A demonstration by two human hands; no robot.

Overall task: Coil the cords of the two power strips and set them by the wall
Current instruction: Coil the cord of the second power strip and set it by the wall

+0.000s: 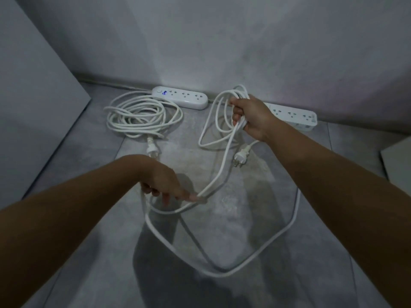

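Two white power strips lie on the grey floor against the wall. The left power strip [180, 97] has its cord [142, 114] coiled beside it, plug [152, 148] toward me. The right power strip [293, 115] is partly hidden behind my right hand [249, 116], which grips several loops of its cord [219, 116] above the floor. That cord's plug [239, 157] dangles below the hand. My left hand [164, 183] holds a loose stretch of the same cord [222, 170], which runs up to my right hand. A long slack loop [278, 236] trails on the floor.
A grey panel [37, 103] leans at the left, and a pale flat object [398, 161] sits at the right edge. The wall [222, 41] runs across the back, with floor tiles [89, 252] below me.
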